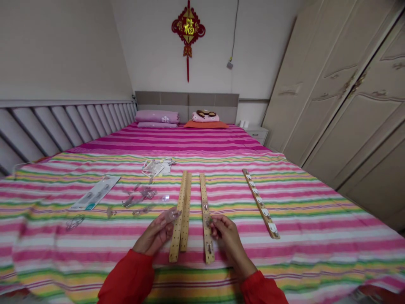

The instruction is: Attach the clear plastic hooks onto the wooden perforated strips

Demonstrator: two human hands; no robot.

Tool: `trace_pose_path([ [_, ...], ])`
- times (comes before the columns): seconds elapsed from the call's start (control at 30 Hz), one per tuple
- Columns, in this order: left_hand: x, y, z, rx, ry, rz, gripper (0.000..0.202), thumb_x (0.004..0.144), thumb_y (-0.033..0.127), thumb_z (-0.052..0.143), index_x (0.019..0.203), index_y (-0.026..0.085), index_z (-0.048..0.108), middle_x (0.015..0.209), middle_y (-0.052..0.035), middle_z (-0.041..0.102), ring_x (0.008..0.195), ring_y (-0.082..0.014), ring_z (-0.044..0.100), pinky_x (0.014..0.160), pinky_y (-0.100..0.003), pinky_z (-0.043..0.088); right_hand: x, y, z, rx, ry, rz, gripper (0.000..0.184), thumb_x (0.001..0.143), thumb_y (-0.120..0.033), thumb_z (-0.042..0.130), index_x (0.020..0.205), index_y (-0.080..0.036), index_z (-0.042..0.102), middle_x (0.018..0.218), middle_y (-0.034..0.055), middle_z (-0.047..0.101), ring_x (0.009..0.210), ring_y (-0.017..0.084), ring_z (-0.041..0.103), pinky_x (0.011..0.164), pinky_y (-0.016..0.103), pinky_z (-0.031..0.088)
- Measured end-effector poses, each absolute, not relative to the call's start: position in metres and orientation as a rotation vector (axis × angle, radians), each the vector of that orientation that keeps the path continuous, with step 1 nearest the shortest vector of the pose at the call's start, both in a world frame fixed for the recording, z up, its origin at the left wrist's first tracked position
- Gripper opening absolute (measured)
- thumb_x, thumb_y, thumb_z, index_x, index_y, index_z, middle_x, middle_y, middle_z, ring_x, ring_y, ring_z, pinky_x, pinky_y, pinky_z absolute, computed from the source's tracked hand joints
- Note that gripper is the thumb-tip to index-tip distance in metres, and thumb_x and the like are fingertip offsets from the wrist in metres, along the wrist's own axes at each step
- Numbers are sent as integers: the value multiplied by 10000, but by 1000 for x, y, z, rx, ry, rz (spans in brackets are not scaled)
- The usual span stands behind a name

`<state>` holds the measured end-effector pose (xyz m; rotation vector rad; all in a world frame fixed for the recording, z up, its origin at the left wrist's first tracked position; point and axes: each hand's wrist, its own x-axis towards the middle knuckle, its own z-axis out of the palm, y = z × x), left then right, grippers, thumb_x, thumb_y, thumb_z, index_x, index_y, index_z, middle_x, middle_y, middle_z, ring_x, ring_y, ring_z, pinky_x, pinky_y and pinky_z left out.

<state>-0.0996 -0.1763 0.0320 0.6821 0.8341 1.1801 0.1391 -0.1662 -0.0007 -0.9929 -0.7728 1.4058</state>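
A clear hook [172, 215] is pinched in the left hand [155, 234] beside the paired wooden strips [182, 213]. The single strip [206, 217] is touched by the right hand [225, 236], its fingers closed on a small piece. Open bedspread [316, 228] lies rightward.

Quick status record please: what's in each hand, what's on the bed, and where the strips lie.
left hand: holds a clear plastic hook beside the paired wooden strips
right hand: fingertips on the single wooden strip
fitted strip: apart to the right, white pieces along it
loose clear hooks: scattered to the left
surface: striped bedsheet
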Motion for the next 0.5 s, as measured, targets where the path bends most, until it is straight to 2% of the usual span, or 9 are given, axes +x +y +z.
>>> trace_pose_path([
  [0.17, -80, -177, 24, 630, 753, 1068, 495, 631, 348, 703, 1097, 208, 610, 970, -69, 651, 579, -73, 475, 537, -207, 419, 128, -174, 22, -916, -947, 1436, 289, 615, -402, 763, 759, -171, 668, 545, -28, 582, 411, 82, 462, 400, 203, 331],
  [0.33, -61, -178, 24, 632, 746, 861, 413, 698, 442, 654, 1002, 163, 643, 886, -76, 642, 574, -73, 493, 493, -190, 378, 129, -179, 38, -912, -1035, 1391, 278, 655, -424, 739, 797, -186, 711, 596, -18, 607, 490, 100, 501, 480, 220, 391],
  [0.5, -46, -176, 33, 630, 741, 728, 408, 681, 492, 675, 892, 144, 651, 767, -53, 622, 566, -68, 508, 466, -165, 329, 130, -175, 37, -907, -1094, 1393, 263, 652, -418, 742, 763, -181, 725, 591, -3, 634, 524, 116, 529, 513, 226, 403],
])
